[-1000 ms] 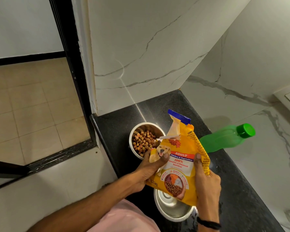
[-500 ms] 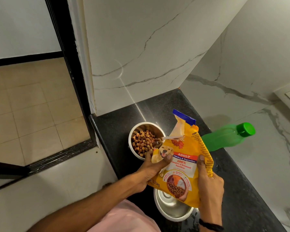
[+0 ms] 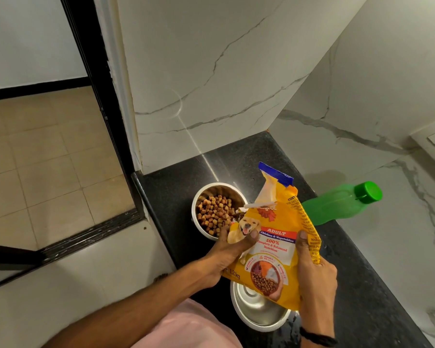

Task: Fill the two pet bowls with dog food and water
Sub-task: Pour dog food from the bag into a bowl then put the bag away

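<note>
Lifting the food bag (image 3: 274, 237) a little more upright beside the far bowl (image 3: 195, 209), full of kibble (image 3: 214, 214), you grip it with your left hand (image 3: 226, 257) and right hand (image 3: 314, 275), so the seemingly empty near bowl (image 3: 236, 307) awaits water from the bottle (image 3: 337, 204).

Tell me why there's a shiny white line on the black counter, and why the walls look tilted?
Head view: the line is light glaring off the polished counter and running up the marble wall; head view again, the wide-angle lens slants the wall and door frame.
</note>
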